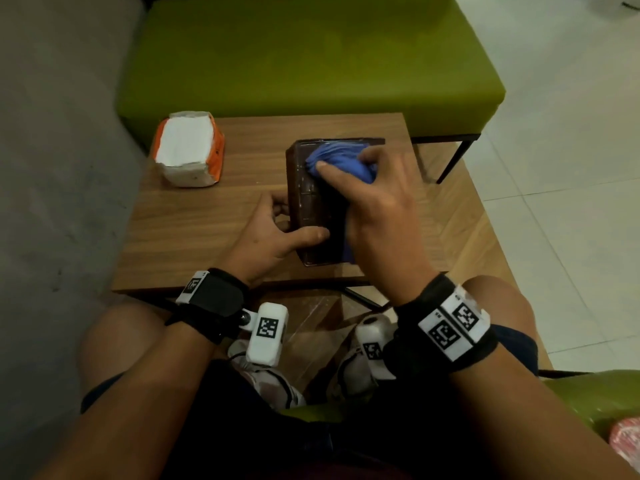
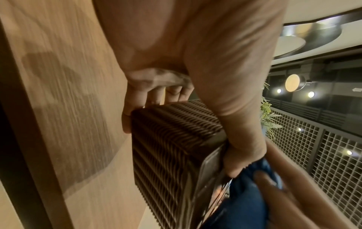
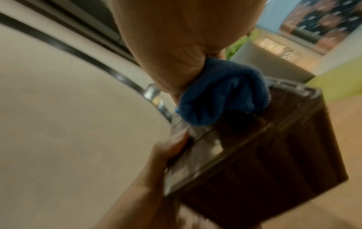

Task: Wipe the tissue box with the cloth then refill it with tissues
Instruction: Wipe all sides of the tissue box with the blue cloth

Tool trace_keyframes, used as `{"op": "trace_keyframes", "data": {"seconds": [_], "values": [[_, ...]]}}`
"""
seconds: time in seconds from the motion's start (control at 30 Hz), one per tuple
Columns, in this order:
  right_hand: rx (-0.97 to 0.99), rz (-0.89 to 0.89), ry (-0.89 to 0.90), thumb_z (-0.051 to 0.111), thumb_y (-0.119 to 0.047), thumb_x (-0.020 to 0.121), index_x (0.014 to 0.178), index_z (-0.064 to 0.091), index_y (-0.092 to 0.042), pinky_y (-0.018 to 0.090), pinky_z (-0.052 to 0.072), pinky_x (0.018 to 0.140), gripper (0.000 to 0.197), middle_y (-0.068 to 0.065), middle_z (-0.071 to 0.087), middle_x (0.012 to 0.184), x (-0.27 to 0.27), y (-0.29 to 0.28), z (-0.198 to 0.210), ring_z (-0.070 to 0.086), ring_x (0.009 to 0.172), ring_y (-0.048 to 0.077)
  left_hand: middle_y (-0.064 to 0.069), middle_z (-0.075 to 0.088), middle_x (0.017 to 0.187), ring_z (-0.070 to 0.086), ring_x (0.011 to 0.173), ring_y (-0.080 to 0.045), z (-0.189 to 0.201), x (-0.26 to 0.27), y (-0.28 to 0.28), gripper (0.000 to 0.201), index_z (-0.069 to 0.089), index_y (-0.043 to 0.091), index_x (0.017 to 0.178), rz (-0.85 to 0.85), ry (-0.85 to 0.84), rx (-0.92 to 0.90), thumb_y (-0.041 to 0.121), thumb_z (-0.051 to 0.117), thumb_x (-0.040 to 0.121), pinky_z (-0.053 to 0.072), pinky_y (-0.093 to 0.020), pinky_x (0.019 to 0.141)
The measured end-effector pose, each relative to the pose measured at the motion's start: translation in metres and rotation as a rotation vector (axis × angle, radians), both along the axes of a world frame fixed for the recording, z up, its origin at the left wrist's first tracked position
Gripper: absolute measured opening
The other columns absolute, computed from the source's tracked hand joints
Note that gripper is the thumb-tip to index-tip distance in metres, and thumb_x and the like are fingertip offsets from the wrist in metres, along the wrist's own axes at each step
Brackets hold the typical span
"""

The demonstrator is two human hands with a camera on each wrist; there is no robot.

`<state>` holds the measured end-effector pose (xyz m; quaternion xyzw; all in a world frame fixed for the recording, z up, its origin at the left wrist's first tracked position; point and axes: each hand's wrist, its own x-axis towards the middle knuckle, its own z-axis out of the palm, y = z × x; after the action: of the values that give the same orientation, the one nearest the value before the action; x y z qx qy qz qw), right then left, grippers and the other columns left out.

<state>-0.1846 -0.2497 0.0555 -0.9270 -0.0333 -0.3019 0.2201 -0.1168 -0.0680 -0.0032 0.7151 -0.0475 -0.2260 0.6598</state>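
A dark brown woven tissue box [image 1: 311,202] [image 2: 176,147] [image 3: 274,155] stands on the wooden table [image 1: 207,230]. My left hand [image 1: 277,230] [image 2: 195,77] grips its near left corner, thumb across the top, fingers curled round the left side. My right hand [image 1: 374,202] [image 3: 172,54] holds a bunched blue cloth [image 1: 339,161] [image 2: 248,193] [image 3: 221,96] and presses it on the far part of the box's top. An opened orange pack of white tissues [image 1: 188,148] lies at the table's far left.
A green bench [image 1: 311,57] stands behind the table. A grey wall [image 1: 52,168] runs along the left, white floor tiles [image 1: 571,168] lie to the right. My knees and shoes show below the table's near edge. A pink object [image 1: 627,441] sits at the lower right.
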Motion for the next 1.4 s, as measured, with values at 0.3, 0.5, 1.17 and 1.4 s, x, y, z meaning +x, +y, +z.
{"op": "trace_keyframes", "data": {"seconds": [0.3,0.5,1.17,1.4], "values": [[-0.061,0.071,0.056,0.068,-0.008,0.097,0.134,0.073,-0.015,0.041,0.049,0.091,0.038,0.023,0.057,0.125,-0.01,0.001,-0.006,0.055,0.112,0.037,-0.005,0.065,0.139,0.069,0.128,-0.026,-0.002,-0.005,0.003,0.087,0.053,0.023,0.133,-0.027,0.037,0.005,0.041,0.097,0.061,0.059,-0.058,0.106],[0.123,-0.153,-0.013,0.061,0.0,0.096,0.131,0.075,-0.013,0.041,0.047,0.093,0.04,0.022,0.057,0.122,-0.013,0.002,-0.002,0.054,0.114,0.035,-0.005,0.066,0.138,0.071,0.126,-0.024,0.001,-0.012,-0.003,0.092,0.05,0.023,0.136,-0.055,0.018,0.032,0.043,0.096,0.059,0.061,-0.05,0.104],[0.181,-0.036,0.038,0.062,0.004,0.095,0.13,0.076,-0.017,0.027,0.041,0.095,0.044,0.015,0.055,0.124,-0.035,-0.023,-0.01,0.051,0.115,0.028,-0.004,0.062,0.146,0.066,0.133,-0.026,0.008,-0.005,0.002,0.123,0.029,0.036,0.162,-0.024,0.082,-0.076,0.034,0.096,0.059,0.063,-0.054,0.1],[0.264,0.04,0.011,0.064,0.005,0.095,0.127,0.078,-0.017,0.038,0.047,0.096,0.041,0.012,0.057,0.124,-0.035,-0.024,-0.006,0.053,0.115,0.03,-0.014,0.065,0.148,0.067,0.134,-0.032,0.014,-0.003,0.0,0.096,0.046,0.015,0.156,-0.075,0.258,-0.15,0.046,0.088,0.075,0.051,-0.058,0.116]]}}
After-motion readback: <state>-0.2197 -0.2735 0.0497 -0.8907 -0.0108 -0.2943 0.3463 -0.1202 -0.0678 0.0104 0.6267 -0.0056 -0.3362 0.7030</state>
